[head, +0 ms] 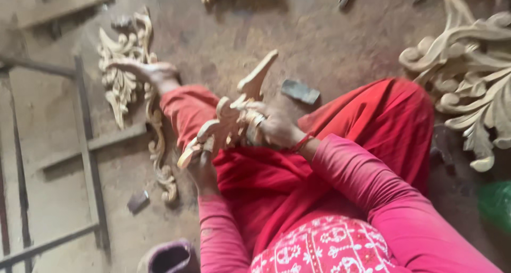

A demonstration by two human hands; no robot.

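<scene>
Dusty brown earth floor fills the view, littered with woodwork, and a person in red trousers and pink sleeves sits on it. Taking the pale carved wooden piece held over the lap as the landmark: the right hand is clenched around its middle from the right side, fingers wrapped over the scrolls, and the left hand grasps its lower end from beneath. The piece tilts, its pointed tip rising up and to the right of both hands.

Left of the piece, a long scrolled carving lies flat on the floor, with the person's bare foot resting on it. Just right of the tip lies a small grey block. Far to the right sits a large leafy carving. Well to the left is a frame of dark wooden bars, and below-left a second small block.

Risk, as I judge it: the thin projecting tip could snap if the piece slips from the 2 hands and strikes the hard floor, and the foot's weight could crack the fine scrolls beneath it.

Only 1 container shows: a purple-rimmed vessel below the piece at the bottom edge; its inside is dark, and I cannot tell what it holds.
</scene>
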